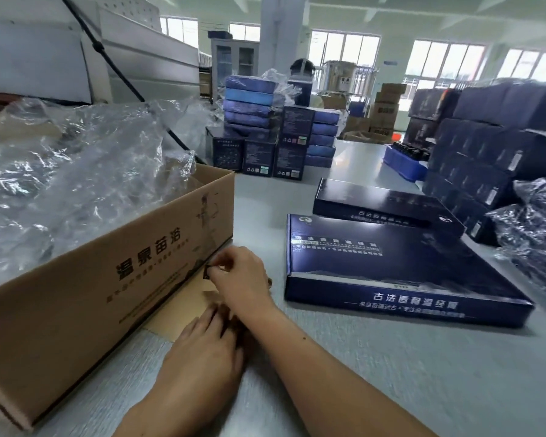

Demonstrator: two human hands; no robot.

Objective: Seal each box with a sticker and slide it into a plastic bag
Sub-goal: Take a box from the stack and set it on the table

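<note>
fingers of r hand on dark sticker, nr carton

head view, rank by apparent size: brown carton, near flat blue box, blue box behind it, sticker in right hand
1. brown carton
2. near flat blue box
3. blue box behind it, farther off, true size maybe equal
4. sticker in right hand
</note>
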